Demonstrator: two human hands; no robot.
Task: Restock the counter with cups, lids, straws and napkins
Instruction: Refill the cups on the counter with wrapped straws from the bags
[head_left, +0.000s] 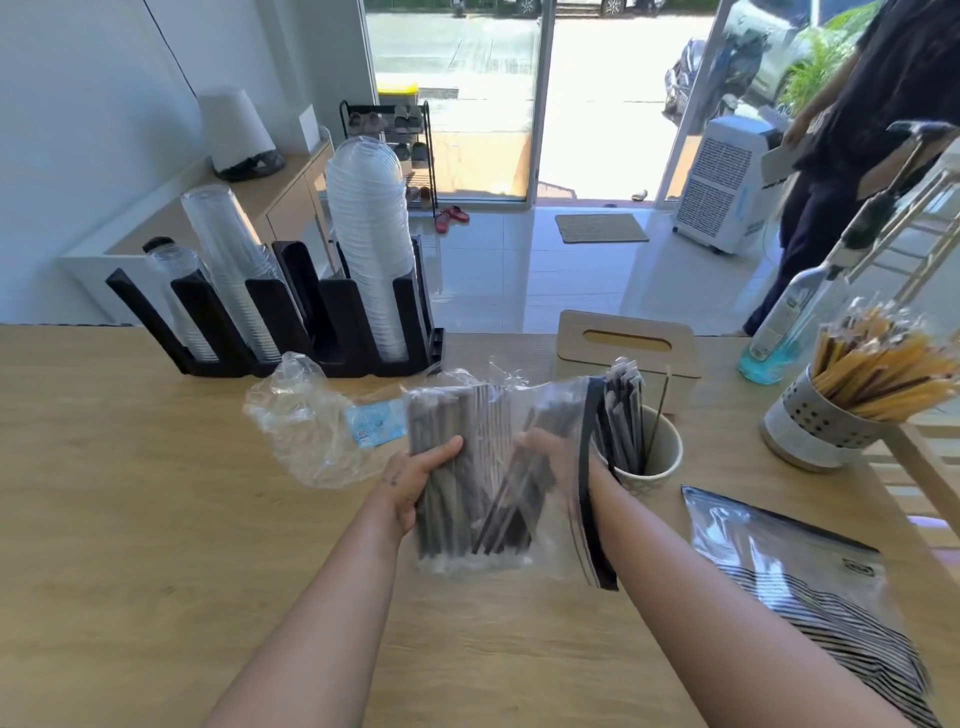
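Above the wooden counter (156, 519) I hold a clear zip bag (561, 519) of black wrapped straws (467, 467). My left hand (415, 483) grips the bag's left side from outside. My right hand (545, 457) reaches inside the bag through its dark zip mouth, fingers around some straws. Just right of the bag stands a beige cup (657, 457) with several black straws upright in it. A black organiser (291, 332) at the back left holds clear cups (228, 270) and a tall stack of clear lids (371, 234).
An empty crumpled plastic bag (306, 421) lies left of my hands. A wooden tissue box (623, 353) sits behind the cup. At right are a perforated holder of yellow straws (831, 415), a blue-liquid bottle (779, 332) and a flat striped zip bag (810, 587). A person stands at the far right.
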